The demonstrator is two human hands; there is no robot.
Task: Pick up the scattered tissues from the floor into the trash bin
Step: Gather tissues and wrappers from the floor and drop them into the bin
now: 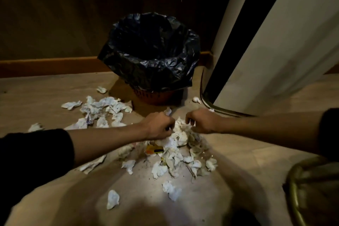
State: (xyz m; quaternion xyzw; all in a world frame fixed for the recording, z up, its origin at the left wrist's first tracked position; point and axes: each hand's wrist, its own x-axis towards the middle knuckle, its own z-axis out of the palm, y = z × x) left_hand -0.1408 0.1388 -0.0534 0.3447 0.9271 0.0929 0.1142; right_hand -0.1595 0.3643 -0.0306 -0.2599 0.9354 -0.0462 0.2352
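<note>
1. Tissues (176,154) lie crumpled across the tan floor (229,152), thickest in a heap just in front of the person and thinning out into single pieces nearer the camera.
2. A second cluster of tissues (102,108) sits to the left of the heap, just beside the base of the trash bin (152,95).
3. The trash bin stands upright against the wall, beyond the heap; a black plastic liner (150,49) drapes over its rim and hangs down most of its sides, leaving only the reddish slotted base showing.
4. The left hand (158,125) is down on the left side of the heap, fingers curled closed into the top wad of tissue (180,130); its grip is closed on that paper.
5. The right hand (200,120) is at the heap's right side, fingers bent down and pinched into the same wad, so both hands hold it from opposite sides.
6. Both forearms are bare, with dark sleeves (34,156) pushed up above them.
7. A yellow-and-orange wrapper (153,149) lies among the tissues just below the left hand.
8. A white panel with a dark gap (275,42) rises at the right, and a small stray tissue (196,99) lies near its foot.
9. A brass-coloured curved rim (293,198) shows at the lower right corner.
</note>
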